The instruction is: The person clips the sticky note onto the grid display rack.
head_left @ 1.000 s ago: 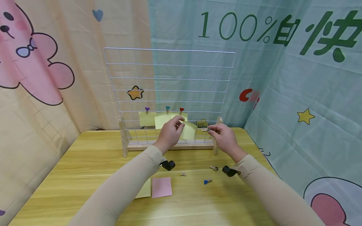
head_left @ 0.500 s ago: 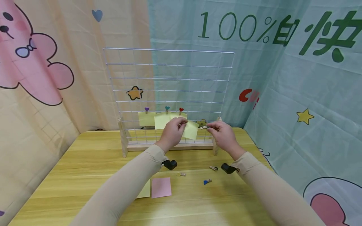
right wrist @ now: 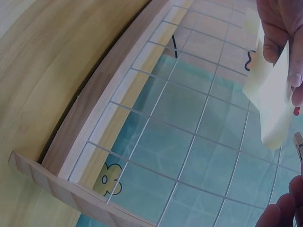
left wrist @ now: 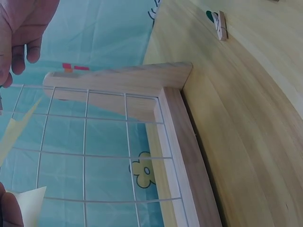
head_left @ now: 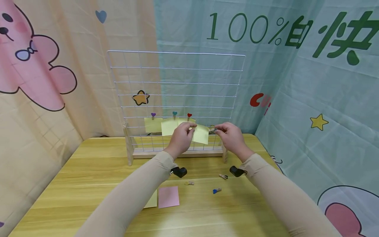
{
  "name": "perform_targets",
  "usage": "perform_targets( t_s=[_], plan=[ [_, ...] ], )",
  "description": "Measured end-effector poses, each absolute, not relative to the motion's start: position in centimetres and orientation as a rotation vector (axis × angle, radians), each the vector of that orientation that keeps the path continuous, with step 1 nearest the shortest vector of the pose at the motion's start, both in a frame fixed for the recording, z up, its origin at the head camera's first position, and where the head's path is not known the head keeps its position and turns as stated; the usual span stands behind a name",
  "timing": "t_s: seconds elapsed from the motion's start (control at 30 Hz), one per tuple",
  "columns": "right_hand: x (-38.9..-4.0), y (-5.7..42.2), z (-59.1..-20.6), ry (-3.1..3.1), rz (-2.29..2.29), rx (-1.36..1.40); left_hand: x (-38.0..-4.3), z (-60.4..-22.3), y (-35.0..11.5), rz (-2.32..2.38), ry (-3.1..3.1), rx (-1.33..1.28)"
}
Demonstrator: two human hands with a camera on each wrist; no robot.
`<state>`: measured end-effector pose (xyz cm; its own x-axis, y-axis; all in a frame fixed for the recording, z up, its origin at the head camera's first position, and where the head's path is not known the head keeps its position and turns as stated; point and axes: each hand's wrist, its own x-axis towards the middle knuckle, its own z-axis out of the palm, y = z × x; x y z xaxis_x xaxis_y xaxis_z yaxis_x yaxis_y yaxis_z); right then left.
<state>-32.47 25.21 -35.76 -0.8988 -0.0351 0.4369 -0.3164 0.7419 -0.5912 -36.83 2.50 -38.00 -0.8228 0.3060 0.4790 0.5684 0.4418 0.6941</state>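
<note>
Three notes (head_left: 153,125) hang; left hand (head_left: 180,137) pinches fourth note (head_left: 201,134), right hand (head_left: 232,137) one clip (head_left: 211,130).

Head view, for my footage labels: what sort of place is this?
Probably a makeshift tabletop filming booth: printed curtains hang behind and beside a wooden table, and black cameras show at both cuffs.

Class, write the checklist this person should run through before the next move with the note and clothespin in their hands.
1. Note held: ok, left hand pinches the yellow note.
2. Clothespin held: ok, right hand grips the clothespin.
3. Clothespin on note: not ok, apart in the right wrist view.
4. Clothespin's jaws spread: cannot tell, too small.
5. Spares: ok, three spare clothespins on the table.
</note>
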Motion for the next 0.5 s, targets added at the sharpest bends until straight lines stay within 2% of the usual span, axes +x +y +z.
perform_targets(
  t_s=[0.5],
  plan=[
    [-33.9, 24.7, -34.7, -2.549, 0.945, 0.258, -37.5, -37.7, 3.1, -1.328, -2.435, -0.688]
  ],
)
